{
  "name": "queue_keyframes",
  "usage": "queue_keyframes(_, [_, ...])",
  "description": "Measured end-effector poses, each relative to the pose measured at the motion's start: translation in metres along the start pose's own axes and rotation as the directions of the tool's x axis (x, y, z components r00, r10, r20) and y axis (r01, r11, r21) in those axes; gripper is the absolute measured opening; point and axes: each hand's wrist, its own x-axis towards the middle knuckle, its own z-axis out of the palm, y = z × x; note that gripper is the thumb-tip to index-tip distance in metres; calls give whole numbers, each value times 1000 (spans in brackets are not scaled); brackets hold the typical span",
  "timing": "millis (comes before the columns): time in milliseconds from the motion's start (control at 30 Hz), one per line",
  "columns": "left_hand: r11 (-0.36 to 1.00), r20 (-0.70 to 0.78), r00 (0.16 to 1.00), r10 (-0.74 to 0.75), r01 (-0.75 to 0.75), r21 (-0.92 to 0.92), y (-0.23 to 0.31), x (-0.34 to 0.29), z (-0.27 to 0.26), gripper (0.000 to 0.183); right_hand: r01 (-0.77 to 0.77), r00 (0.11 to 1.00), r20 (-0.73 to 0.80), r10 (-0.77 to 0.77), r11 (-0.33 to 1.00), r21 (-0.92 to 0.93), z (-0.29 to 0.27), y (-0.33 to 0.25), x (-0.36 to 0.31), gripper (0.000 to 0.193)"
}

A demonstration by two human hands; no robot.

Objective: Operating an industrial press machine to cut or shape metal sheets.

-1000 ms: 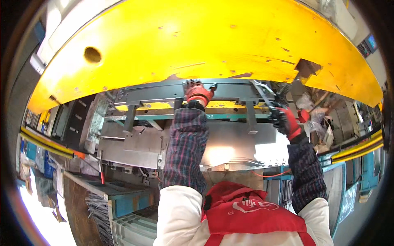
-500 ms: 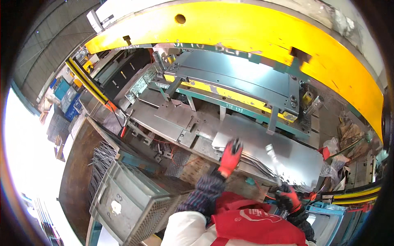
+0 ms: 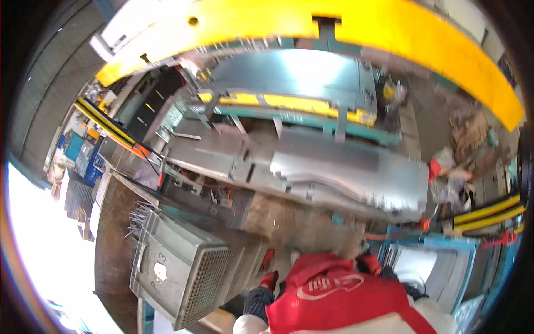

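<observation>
My left hand (image 3: 270, 280), in a red glove, is low beside the open end of the grey plastic crate (image 3: 181, 267); motion smears its fingers. My right hand (image 3: 368, 263), in a red and black glove, is close against the front of my red apron (image 3: 339, 286). The apron partly covers it, and whether it holds anything is hidden. Ahead of both hands, a stack of flat metal sheets (image 3: 350, 167) lies on the press bed (image 3: 206, 158), its near edges fanned out. Neither hand touches the stack.
Behind the stack sits a die with a shiny plate (image 3: 289, 72), under a yellow press beam (image 3: 267, 25). Yellow-black guard posts stand at left (image 3: 111, 128) and right (image 3: 486, 214). Thin metal strips (image 3: 140, 220) lie behind the crate. A blue frame (image 3: 467, 267) is at right.
Both hands have drawn back from the sheet stack toward my body, the left going down beside the crate. The light metallic piece in my right hand is out of sight. The view has shifted.
</observation>
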Motion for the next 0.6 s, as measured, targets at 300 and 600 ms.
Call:
queue_keyframes(300, [685,155,918,-364,377,-623,-24,-23,-24,36,-196,979,-11,202,937,-288,35,-64,28,27])
queue_keyframes(600, [738,191,912,-364,407,-539,-24,-10,-42,40,-27,996,-85,-9,911,-411,42,-78,34,30])
